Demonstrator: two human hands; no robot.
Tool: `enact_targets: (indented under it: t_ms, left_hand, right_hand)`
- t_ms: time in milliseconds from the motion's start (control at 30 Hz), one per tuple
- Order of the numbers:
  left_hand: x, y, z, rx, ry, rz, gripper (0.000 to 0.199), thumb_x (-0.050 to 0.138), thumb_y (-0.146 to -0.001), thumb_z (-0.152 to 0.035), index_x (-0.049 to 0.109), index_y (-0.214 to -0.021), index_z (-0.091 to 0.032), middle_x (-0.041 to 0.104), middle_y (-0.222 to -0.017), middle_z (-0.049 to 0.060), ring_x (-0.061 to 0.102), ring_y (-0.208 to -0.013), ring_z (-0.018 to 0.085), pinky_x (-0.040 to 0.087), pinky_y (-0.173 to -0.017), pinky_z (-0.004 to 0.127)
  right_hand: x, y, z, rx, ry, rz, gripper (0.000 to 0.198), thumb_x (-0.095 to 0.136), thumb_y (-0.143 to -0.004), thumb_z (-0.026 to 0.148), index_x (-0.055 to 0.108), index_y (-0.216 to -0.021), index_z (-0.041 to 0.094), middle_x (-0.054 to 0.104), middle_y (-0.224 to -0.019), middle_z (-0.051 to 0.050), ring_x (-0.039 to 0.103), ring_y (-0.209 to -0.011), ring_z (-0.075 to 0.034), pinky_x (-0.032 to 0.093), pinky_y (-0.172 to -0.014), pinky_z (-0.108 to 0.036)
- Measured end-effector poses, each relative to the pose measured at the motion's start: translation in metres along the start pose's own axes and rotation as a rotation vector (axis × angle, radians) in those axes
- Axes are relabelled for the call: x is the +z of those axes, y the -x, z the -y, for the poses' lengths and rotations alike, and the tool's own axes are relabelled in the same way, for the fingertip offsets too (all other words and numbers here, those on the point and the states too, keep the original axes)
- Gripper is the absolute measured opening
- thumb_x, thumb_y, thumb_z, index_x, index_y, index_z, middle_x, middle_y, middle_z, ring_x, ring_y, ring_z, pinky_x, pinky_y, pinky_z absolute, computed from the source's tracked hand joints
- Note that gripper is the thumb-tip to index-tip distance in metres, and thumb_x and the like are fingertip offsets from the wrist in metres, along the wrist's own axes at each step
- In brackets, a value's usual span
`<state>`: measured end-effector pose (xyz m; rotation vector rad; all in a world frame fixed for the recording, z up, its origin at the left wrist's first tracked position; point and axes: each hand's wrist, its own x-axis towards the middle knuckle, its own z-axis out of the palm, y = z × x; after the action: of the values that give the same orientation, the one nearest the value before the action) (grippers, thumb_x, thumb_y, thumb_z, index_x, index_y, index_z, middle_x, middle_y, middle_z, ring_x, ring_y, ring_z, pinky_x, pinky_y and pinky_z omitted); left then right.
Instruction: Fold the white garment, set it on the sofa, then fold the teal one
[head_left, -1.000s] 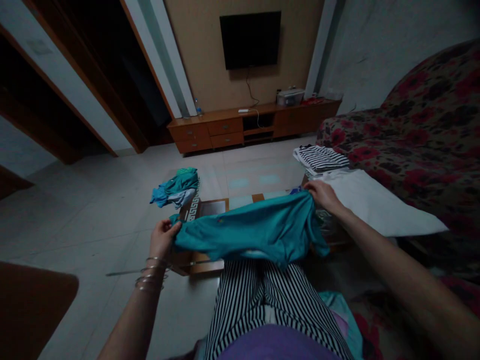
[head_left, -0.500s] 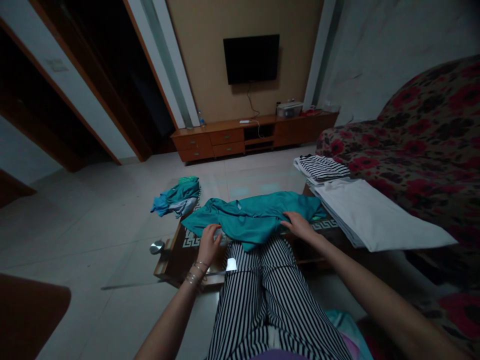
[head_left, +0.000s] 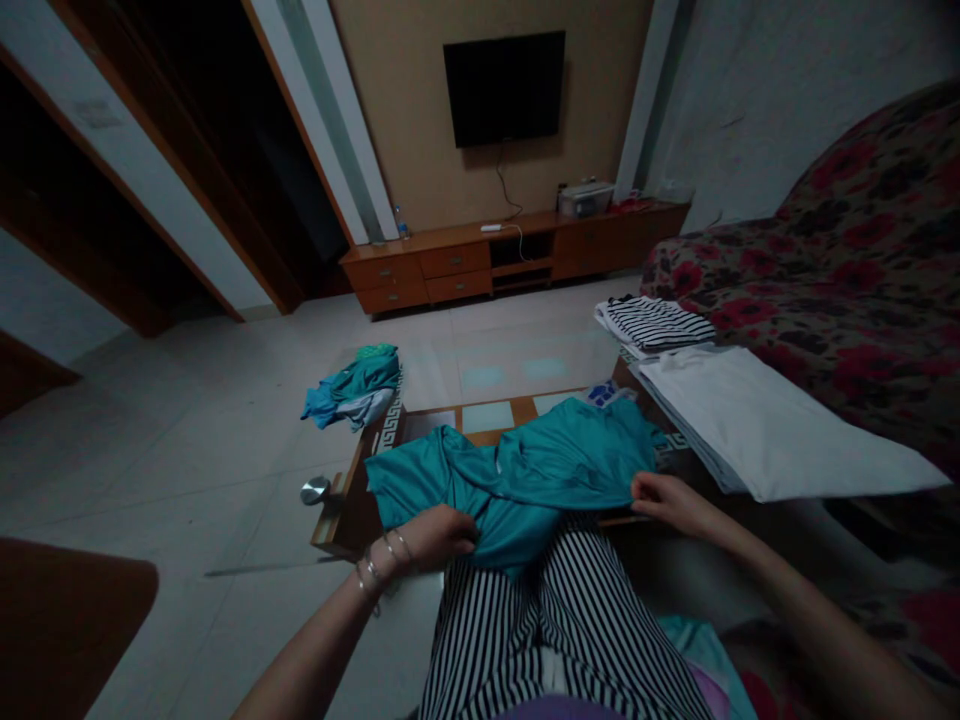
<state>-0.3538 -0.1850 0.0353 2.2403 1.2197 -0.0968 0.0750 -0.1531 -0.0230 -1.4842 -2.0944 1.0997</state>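
A teal garment (head_left: 540, 460), seemingly a shirt, lies crumpled across the near edge of the glass coffee table, its lower folds hanging over my striped knees. My left hand (head_left: 439, 535) is closed on its near left edge, the fingertips partly hidden. At the near right edge, my right hand (head_left: 667, 500) pinches the same cloth between thumb and fingers. Right of the garment lies a stack of folded clothes with a white one (head_left: 757, 420) on top. Behind that is a folded black-and-white striped garment (head_left: 660, 322).
A pile of teal and blue clothes (head_left: 356, 385) lies on the table's left end. A round metal knob (head_left: 315, 489) stands at the near left corner. A flowered sofa (head_left: 840, 260) is on the right. Across the room are a wooden TV cabinet (head_left: 420, 275) and a wall television (head_left: 505, 90).
Both hands have moved nearer to me, the right one also further right. The teal garment has been drawn toward my lap, baring more of the tabletop behind it. My left fingers have closed.
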Motion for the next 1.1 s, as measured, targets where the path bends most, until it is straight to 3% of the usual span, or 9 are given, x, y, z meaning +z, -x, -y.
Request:
enact_targets:
  t_ms: [67, 167, 233, 300, 433, 600, 733, 967, 1100]
  left_hand:
    - [-0.005, 0.015, -0.004, 0.025, 0.014, -0.009, 0.014, 0.055, -0.083, -0.026, 0.068, -0.086, -0.021, 0.067, -0.08, 0.001, 0.059, -0.073, 0.015, 0.041, -0.067, 0.022]
    - [-0.016, 0.014, -0.002, -0.071, -0.042, -0.278, 0.017, 0.047, -0.087, -0.021, 0.063, -0.082, -0.017, 0.064, -0.084, 0.005, 0.057, -0.082, 0.017, 0.042, -0.075, 0.026]
    - [-0.022, 0.002, 0.002, -0.102, -0.066, -0.44, 0.014, 0.048, -0.087, -0.017, 0.061, -0.083, -0.016, 0.061, -0.088, 0.007, 0.055, -0.087, 0.019, 0.043, -0.079, 0.029]
    - [-0.024, -0.012, 0.005, -0.077, -0.091, -0.513, 0.011, 0.05, -0.086, -0.016, 0.061, -0.087, -0.016, 0.06, -0.094, 0.008, 0.053, -0.091, 0.02, 0.043, -0.082, 0.031]
    - [-0.02, -0.037, 0.007, -0.056, -0.175, -0.522, 0.011, 0.054, -0.086, -0.019, 0.062, -0.093, -0.016, 0.058, -0.097, 0.008, 0.051, -0.093, 0.022, 0.042, -0.083, 0.034]
    - [-0.014, -0.05, 0.013, -0.086, -0.105, -0.53, 0.018, 0.048, -0.09, -0.027, 0.062, -0.088, -0.016, 0.058, -0.093, 0.008, 0.052, -0.088, 0.021, 0.042, -0.082, 0.033]
    - [-0.016, -0.054, 0.028, -0.01, -0.029, -0.425, 0.022, 0.055, -0.087, -0.036, 0.064, -0.092, -0.017, 0.059, -0.095, 0.008, 0.053, -0.092, 0.021, 0.043, -0.084, 0.032]
    - [-0.013, -0.063, 0.047, -0.039, -0.054, -0.356, 0.009, 0.058, -0.079, -0.023, 0.064, -0.081, -0.016, 0.058, -0.088, 0.007, 0.053, -0.087, 0.022, 0.043, -0.082, 0.034]
    - [-0.01, -0.065, 0.048, -0.045, -0.083, -0.322, 0.01, 0.061, -0.074, -0.017, 0.064, -0.083, -0.016, 0.058, -0.091, 0.008, 0.052, -0.091, 0.023, 0.042, -0.083, 0.035]
  right_hand:
    - [0.001, 0.022, -0.003, 0.031, -0.042, 0.037, 0.021, 0.055, -0.077, 0.038, 0.059, -0.084, 0.018, 0.062, -0.075, -0.002, 0.058, -0.072, -0.017, 0.045, -0.067, -0.028]
    - [0.008, 0.036, 0.001, 0.042, -0.052, 0.031, 0.029, 0.056, -0.077, 0.039, 0.062, -0.098, 0.019, 0.066, -0.091, -0.007, 0.062, -0.085, -0.021, 0.048, -0.078, -0.032]
    - [0.014, 0.035, 0.006, 0.025, 0.017, -0.008, 0.027, 0.059, -0.075, 0.036, 0.063, -0.097, 0.02, 0.066, -0.094, -0.007, 0.062, -0.087, -0.022, 0.048, -0.08, -0.034]
    - [0.018, 0.032, 0.011, -0.02, 0.118, -0.051, 0.019, 0.058, -0.074, 0.033, 0.063, -0.088, 0.021, 0.066, -0.091, -0.007, 0.061, -0.086, -0.022, 0.047, -0.079, -0.034]
    - [0.021, 0.03, 0.023, -0.109, 0.236, -0.106, 0.011, 0.052, -0.079, 0.029, 0.056, -0.073, 0.02, 0.061, -0.08, -0.005, 0.059, -0.081, -0.021, 0.045, -0.074, -0.032]
    - [0.016, 0.038, 0.033, -0.068, 0.175, -0.186, 0.015, 0.046, -0.087, 0.031, 0.054, -0.08, 0.021, 0.062, -0.082, -0.004, 0.058, -0.078, -0.018, 0.044, -0.073, -0.031]
    - [0.016, 0.042, 0.034, -0.072, 0.211, -0.2, 0.016, 0.051, -0.088, 0.035, 0.056, -0.084, 0.02, 0.063, -0.087, -0.005, 0.058, -0.084, -0.02, 0.044, -0.077, -0.032]
    - [0.037, 0.041, 0.037, -0.075, 0.62, -0.191, 0.011, 0.065, -0.078, 0.024, 0.06, -0.087, 0.02, 0.06, -0.095, -0.007, 0.054, -0.094, -0.024, 0.041, -0.077, -0.034]
    - [0.041, 0.04, 0.034, -0.073, 0.652, -0.242, 0.007, 0.057, -0.081, 0.017, 0.061, -0.086, 0.019, 0.061, -0.093, -0.007, 0.055, -0.093, -0.024, 0.041, -0.078, -0.034]
